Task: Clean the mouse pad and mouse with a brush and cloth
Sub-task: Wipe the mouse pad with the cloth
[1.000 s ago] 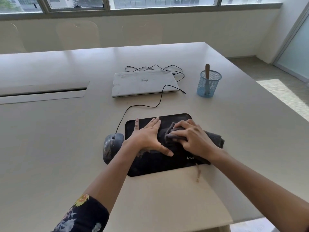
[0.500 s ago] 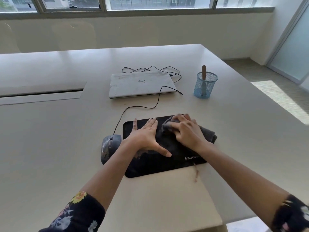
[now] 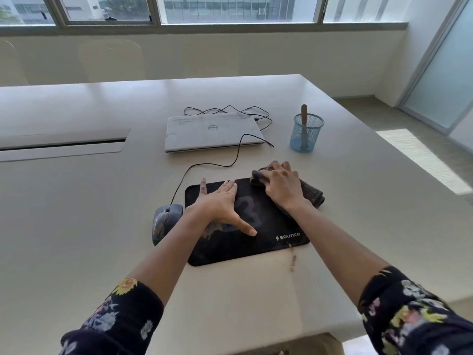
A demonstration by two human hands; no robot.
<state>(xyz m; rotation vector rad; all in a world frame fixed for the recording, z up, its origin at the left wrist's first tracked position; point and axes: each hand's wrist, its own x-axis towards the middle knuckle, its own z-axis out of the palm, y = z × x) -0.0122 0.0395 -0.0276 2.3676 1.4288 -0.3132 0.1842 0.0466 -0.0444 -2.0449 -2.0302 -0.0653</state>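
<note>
Left hand (image 3: 220, 203): flat, fingers spread, pressing mouse pad (image 3: 268, 226).
Right hand (image 3: 281, 185): grips cloth (image 3: 311, 192) at mouse pad's far right corner.
Mouse (image 3: 165, 221): just beside mouse pad's left edge.

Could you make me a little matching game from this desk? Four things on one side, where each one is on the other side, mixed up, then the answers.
Things:
1. mouse
2. cloth
3. brush
4. laptop

Places:
a. standing in the blue mesh cup
b. closed, beyond the mouse pad
c. under the right hand
d. just left of the mouse pad

Pairs: 1-d, 2-c, 3-a, 4-b.
</note>
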